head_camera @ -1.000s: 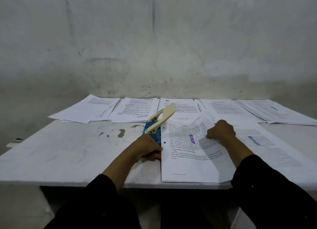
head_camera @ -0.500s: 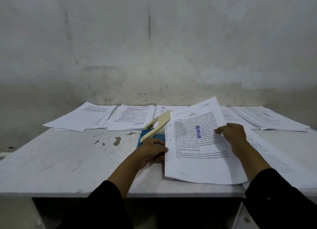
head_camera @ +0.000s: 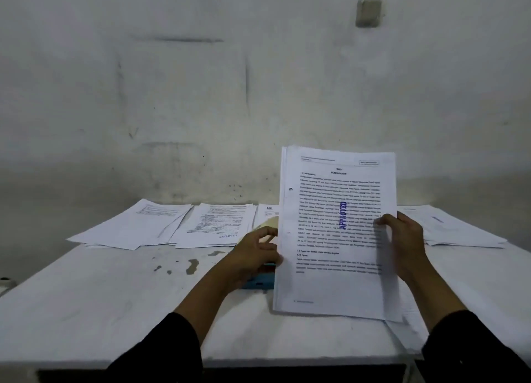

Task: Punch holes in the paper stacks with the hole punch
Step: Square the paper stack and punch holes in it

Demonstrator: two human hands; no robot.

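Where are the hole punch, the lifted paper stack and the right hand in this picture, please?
hole punch (head_camera: pixel 260 283): head view, on its blue base.
lifted paper stack (head_camera: pixel 330 285): head view, on the lower front page.
right hand (head_camera: pixel 405 239): head view, on the back of the hand.

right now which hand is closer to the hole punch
Left. The left hand is right over the hole punch; the right hand grips the paper stack, farther right.
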